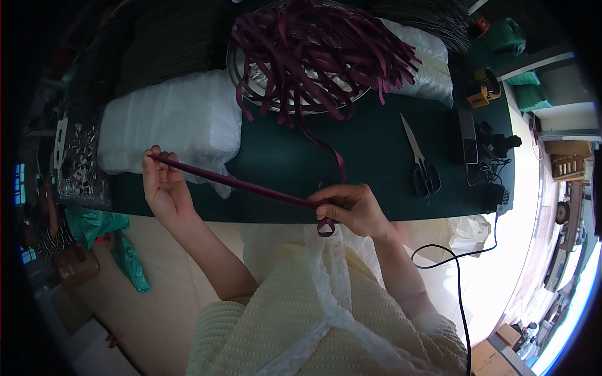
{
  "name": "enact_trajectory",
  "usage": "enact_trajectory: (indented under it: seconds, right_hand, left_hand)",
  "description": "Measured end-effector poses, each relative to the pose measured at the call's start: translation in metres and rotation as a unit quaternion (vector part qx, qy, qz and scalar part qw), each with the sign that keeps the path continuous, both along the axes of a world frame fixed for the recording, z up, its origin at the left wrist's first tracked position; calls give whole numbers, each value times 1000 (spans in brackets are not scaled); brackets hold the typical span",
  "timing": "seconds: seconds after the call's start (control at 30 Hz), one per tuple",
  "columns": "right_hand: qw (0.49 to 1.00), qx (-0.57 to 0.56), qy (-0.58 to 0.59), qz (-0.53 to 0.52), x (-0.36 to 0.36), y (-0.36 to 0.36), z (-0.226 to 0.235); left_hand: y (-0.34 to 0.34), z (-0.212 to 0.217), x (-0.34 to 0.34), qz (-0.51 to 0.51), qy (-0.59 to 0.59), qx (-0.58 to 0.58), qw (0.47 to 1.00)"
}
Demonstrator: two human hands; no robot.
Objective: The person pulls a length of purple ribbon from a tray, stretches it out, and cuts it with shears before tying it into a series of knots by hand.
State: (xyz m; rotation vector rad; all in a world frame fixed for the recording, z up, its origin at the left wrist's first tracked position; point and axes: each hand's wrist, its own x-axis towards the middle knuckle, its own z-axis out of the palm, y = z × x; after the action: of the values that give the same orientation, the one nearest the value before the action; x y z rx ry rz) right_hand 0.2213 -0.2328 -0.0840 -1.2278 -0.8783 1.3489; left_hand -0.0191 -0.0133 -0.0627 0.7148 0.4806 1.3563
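A dark purple ribbon is stretched taut between my two hands over the front of the dark green table. My left hand pinches one end of it, beside a white plastic-wrapped bundle. Closed on the other part is my right hand, with a small ribbon loop hanging below its fingers. Behind that hand another length of ribbon curls up toward a large heap of purple ribbons. The heap lies over a round metal tray, whose contents are mostly covered.
Scissors with dark handles lie right of my right hand. Plastic-wrapped bundles stand on both sides of the tray. A black box and cables sit at the right edge; one cord hangs down. A container of small parts stands left.
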Motion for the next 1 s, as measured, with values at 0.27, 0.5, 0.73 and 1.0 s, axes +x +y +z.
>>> enact_trajectory:
  seconds: [0.27,0.5,0.73,1.0]
  right_hand:
    - [999,-1,1,-32,3,0,2]
    - [998,-39,-56,2,6,1,3]
    - [992,22,-110,-53,5,3,-7]
    - [993,33,-99,-46,3,2,-1]
  left_hand:
    - [-1,0,1,-1,-5,2,1000]
    - [-5,4,0,17,-9,0,1000]
    - [-9,7,-3,7,-12,18,1000]
    - [-7,10,-7,-17,-19,32,999]
